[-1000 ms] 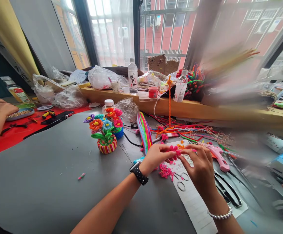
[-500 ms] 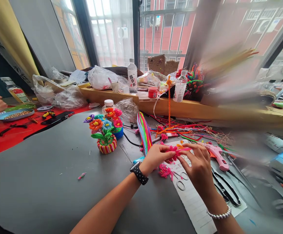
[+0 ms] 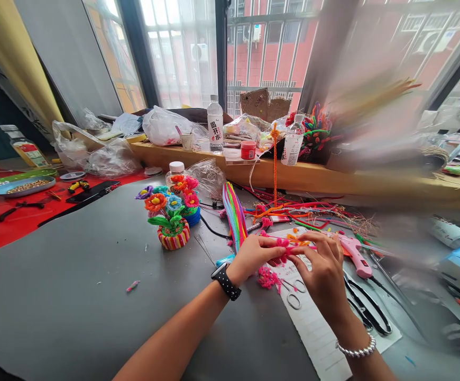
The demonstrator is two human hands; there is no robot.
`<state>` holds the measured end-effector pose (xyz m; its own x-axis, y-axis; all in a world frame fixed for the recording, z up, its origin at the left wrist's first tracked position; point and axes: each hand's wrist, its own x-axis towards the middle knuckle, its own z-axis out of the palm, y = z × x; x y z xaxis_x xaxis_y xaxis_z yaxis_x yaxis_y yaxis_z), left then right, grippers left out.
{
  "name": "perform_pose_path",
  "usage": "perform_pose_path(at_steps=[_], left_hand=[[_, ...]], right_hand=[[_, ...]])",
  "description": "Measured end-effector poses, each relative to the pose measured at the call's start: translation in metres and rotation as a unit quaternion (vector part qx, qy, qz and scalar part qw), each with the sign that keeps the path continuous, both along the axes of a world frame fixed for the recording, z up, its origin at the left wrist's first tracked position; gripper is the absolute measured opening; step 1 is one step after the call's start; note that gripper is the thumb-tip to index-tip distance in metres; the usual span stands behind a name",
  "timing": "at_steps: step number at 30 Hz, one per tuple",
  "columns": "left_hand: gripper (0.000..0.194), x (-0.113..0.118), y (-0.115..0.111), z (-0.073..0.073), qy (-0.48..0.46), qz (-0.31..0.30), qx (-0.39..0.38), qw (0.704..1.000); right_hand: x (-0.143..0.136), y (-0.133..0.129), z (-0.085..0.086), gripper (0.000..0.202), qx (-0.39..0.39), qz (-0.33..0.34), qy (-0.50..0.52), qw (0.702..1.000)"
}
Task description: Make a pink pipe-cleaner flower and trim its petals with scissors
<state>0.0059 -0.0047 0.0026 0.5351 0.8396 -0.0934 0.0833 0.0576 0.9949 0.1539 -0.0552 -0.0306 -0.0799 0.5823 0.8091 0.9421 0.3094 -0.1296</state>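
Here we list one pink fuzzy piece (image 3: 282, 243), two-handed.
Left hand (image 3: 249, 259) and right hand (image 3: 325, 270): fingertips clamped on it above the far left corner of the paper sheet (image 3: 317, 338); scissors (image 3: 289, 286), sheet's left edge; multicoloured bundle (image 3: 233, 211), toward far edge of desk (image 3: 79, 301).

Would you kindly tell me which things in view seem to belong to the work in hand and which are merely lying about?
Probably part of the work:
pink fuzzy piece, held by the left hand and right hand
pink fuzzy scraps
small scissors

Seemingly just lying about:
labelled bottle on the ledge
red jar
white plastic bag
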Motion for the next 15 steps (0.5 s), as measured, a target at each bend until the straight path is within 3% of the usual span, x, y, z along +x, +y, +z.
perform_pose_path(at_steps=[15], left_hand=[[0.027, -0.0022, 0.0009, -0.0002, 0.008, -0.012, -0.001, 1.000]], right_hand=[[-0.0030, -0.0026, 0.0019, 0.016, -0.015, -0.003, 0.003, 1.000]])
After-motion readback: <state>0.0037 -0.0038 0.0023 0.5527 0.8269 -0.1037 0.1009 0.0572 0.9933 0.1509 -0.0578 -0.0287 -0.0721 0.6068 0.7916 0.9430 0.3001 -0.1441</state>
